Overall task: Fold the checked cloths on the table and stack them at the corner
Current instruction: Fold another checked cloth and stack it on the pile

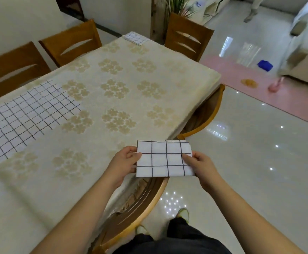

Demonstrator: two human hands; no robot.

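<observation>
The left hand (126, 160) pinches the left edge of a folded checked cloth (164, 158), thumb lying on top and fingers curled underneath. The right hand (198, 164) grips the right edge of the same cloth in the same way, thumb flat on the upper face near the right side, fingers out of sight below. The cloth is a small, flat rectangle held level between the two hands, lifted off the bench (113, 99), at its near right edge and partly out over the floor (250, 162). Layered edges show at the cloth's far right corner.

Directly below the hands a wooden chair (140, 202) is tucked under the bench edge, and the person's shoes and dark trousers show on the floor beside it. To the left, well apart from the hands, an unfolded checked cloth (25, 118) lies spread flat on the bench's flower-patterned cover, reaching the left border of the view. At the far corner of the bench sits a stack of folded checked cloths (135, 37), well away from the held one. More wooden chairs stand round the far and left sides. Beyond, a pink mat (241, 74) lies on the floor with a blue object (265, 65) on it.
</observation>
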